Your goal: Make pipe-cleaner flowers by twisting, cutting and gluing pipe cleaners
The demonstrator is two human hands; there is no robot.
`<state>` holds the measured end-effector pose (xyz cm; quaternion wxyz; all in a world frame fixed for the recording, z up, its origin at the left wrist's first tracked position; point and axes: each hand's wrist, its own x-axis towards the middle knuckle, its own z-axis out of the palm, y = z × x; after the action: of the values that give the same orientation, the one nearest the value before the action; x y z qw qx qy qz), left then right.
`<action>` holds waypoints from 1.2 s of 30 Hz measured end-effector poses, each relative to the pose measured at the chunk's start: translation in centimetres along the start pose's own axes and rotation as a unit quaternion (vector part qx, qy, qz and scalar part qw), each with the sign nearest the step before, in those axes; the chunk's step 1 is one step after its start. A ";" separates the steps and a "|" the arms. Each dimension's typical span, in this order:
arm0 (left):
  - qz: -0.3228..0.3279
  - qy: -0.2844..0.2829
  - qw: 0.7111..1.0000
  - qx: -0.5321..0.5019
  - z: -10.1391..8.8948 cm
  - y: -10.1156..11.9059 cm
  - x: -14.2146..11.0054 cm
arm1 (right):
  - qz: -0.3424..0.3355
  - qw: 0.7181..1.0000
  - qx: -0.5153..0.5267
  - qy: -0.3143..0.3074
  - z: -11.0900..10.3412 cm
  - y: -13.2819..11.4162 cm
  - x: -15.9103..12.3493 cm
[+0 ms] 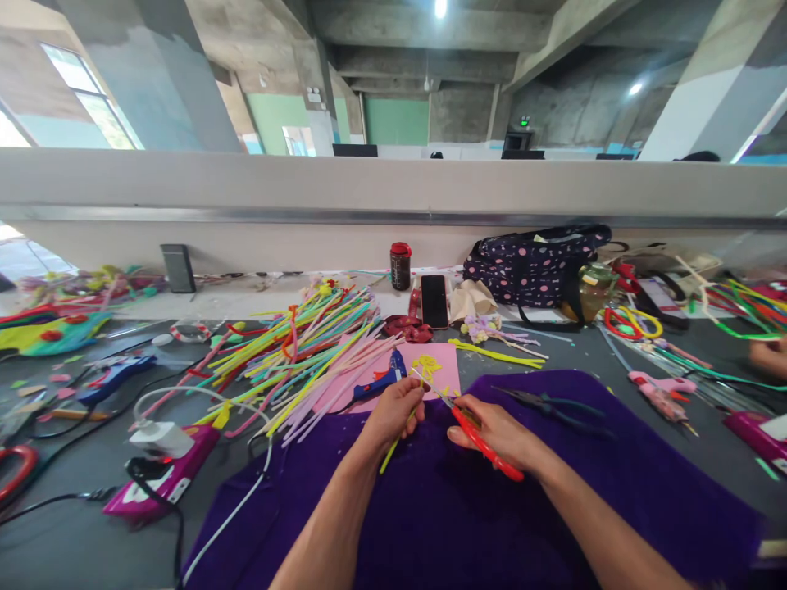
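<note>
In my left hand (pixel 397 412) a yellow-green pipe cleaner (pixel 389 457) is pinched, its lower end hanging out below the fingers. My right hand (pixel 495 434) is closed around red-handled scissors (pixel 495 460), whose blades point up and left toward the left fingertips. Whether the blades touch the pipe cleaner I cannot tell. Both hands are above a purple cloth (pixel 430 524). Just beyond them, short yellow pieces (pixel 429 367) lie on a pink sheet (pixel 448 354). A blue glue gun (pixel 384 377) rests on the sheet's left part. Dark pliers (pixel 553 404) lie on the cloth to the right.
A heap of coloured pipe cleaners (pixel 295 344) spreads at left. A magenta power strip (pixel 163 479) with cables stands nearer. Along the back are a bottle (pixel 400 267), a phone (pixel 434 301) and a dark patterned bag (pixel 529 270). A pink glue gun (pixel 662 389) and another person's hand (pixel 768 357) are at right.
</note>
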<state>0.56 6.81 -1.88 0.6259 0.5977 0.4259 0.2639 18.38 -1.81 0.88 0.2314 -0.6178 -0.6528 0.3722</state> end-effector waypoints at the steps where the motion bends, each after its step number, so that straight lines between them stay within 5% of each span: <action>1: 0.000 0.001 1.000 0.004 0.0 0.0 0.0 | 0.001 1.000 -0.002 0.000 0.0 -0.1 0.0; 18: 0.009 0.019 0.998 0.065 0.4 -0.3 0.1 | -0.016 0.998 0.059 0.016 1.0 1.0 1.1; 24: 0.002 0.021 0.989 0.147 0.8 -0.8 -0.1 | 0.172 0.972 0.154 -0.036 0.8 -0.4 1.9; 36: 0.007 0.012 0.984 0.177 1.0 -0.9 -0.3 | 0.190 0.970 0.135 -0.066 0.7 -0.1 2.5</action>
<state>1.10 5.93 -2.78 0.5036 0.6986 0.4691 0.1958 17.45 0.47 0.16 0.1942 -0.6680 -0.4807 0.5339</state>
